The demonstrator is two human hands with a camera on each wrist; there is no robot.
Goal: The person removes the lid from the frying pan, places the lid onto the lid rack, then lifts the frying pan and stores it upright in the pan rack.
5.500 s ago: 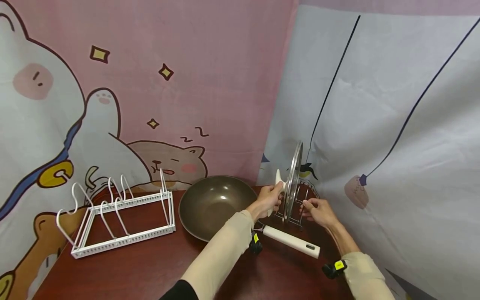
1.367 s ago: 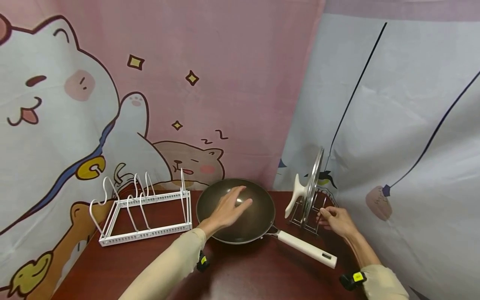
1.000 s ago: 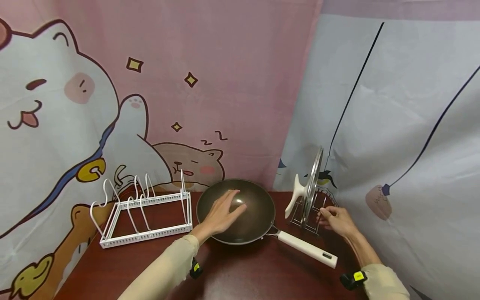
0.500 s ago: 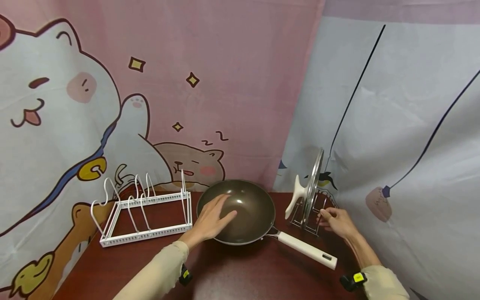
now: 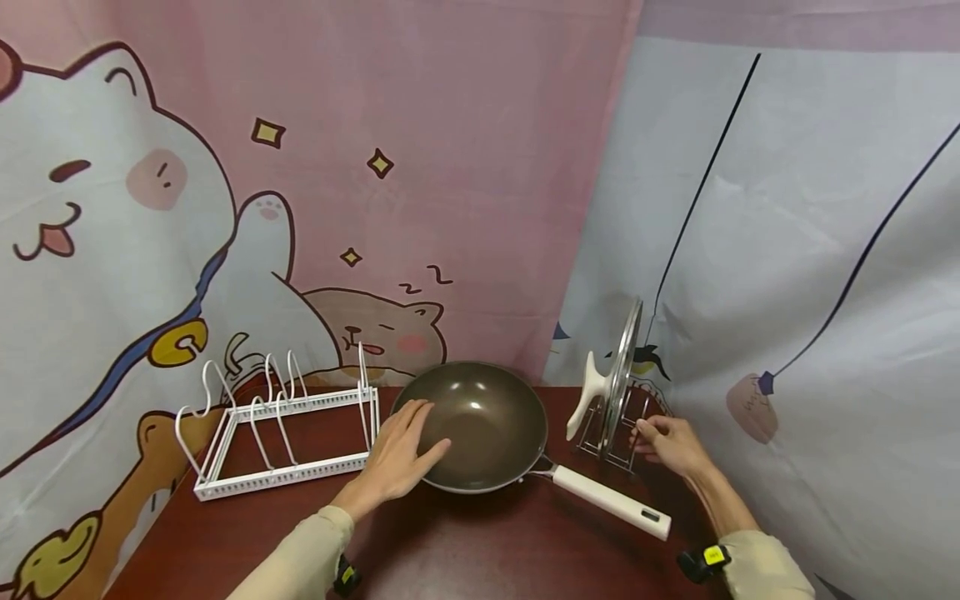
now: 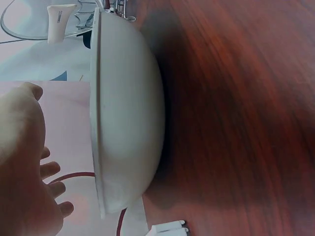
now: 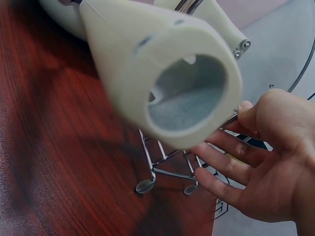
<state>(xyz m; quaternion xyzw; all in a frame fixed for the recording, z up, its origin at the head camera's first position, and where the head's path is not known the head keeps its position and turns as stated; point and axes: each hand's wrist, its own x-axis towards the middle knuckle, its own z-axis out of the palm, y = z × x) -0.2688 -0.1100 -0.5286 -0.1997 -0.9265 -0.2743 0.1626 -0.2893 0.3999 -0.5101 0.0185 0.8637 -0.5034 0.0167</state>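
A frying pan (image 5: 487,433), brown inside, sits mid-table, its cream handle (image 5: 611,502) pointing front right. My left hand (image 5: 393,462) hovers over its left rim, fingers spread and holding nothing; the left wrist view shows the hand (image 6: 22,162) apart from the pan's pale outer wall (image 6: 130,113). Behind the handle, a glass lid (image 5: 624,367) with a white grip (image 5: 591,393) stands upright in a small metal wire rack (image 5: 618,463). My right hand (image 5: 671,443) pinches that rack's right-hand wire between thumb and fingers. In the right wrist view the pan handle (image 7: 123,64) partly covers the rack.
On the left of the dark red table (image 5: 465,550) stands a white rack (image 5: 281,477) with several upright loops, close to the pan's left rim. Printed cloths (image 5: 465,208) hang behind the table and along its right side.
My left hand, which held the lid's grip in the oldest frame, has let go and drifted left across the pan. The lid now stands unaided in the rack. My right hand stays on the wire.
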